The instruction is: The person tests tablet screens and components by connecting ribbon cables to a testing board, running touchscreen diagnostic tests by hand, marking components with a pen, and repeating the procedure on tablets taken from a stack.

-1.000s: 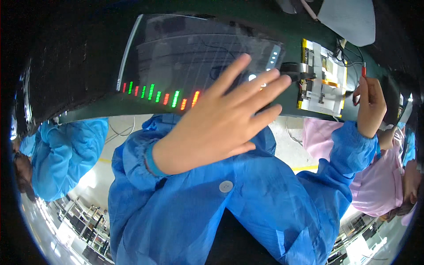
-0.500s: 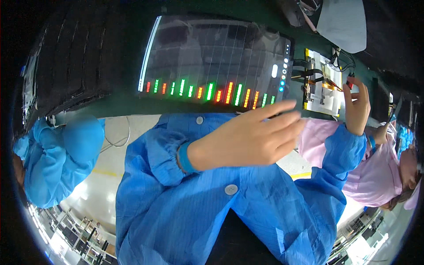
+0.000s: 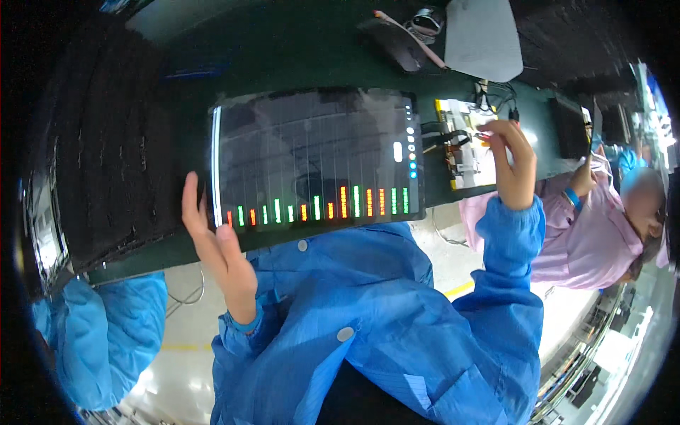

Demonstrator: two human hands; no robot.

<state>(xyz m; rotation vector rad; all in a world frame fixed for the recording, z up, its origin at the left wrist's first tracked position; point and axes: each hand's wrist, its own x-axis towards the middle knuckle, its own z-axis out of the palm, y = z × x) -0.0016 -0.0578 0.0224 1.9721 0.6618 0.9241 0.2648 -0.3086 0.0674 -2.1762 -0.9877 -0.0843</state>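
Observation:
A dark display panel (image 3: 312,159), lit with red and green rows of text, lies on the bench in front of me. At its left edge is my left hand (image 3: 225,262): the fingers are stretched out beside the edge, and the thumb is at the near left corner. To the right of the panel, dark ribbon cables (image 3: 431,129) lead to a white board assembly (image 3: 464,170) with yellow edges. Over that assembly, my right hand (image 3: 517,159) has its fingertips pinched together. Something small and reddish shows at the tips, too small to name.
A grey-white flat plate (image 3: 484,39) stands at the back right, beside a pink pen-like stick (image 3: 425,51). Thin black wires (image 3: 499,92) run behind the assembly. Rows of dark trays (image 3: 106,163) fill the left. A person in pink (image 3: 584,230) sits at the right, another in blue (image 3: 117,336) at the left.
My left hand has swung from the panel's near right side to its left edge. My right hand has left a small red-and-black connector and come over the assembly. The whole view has shifted.

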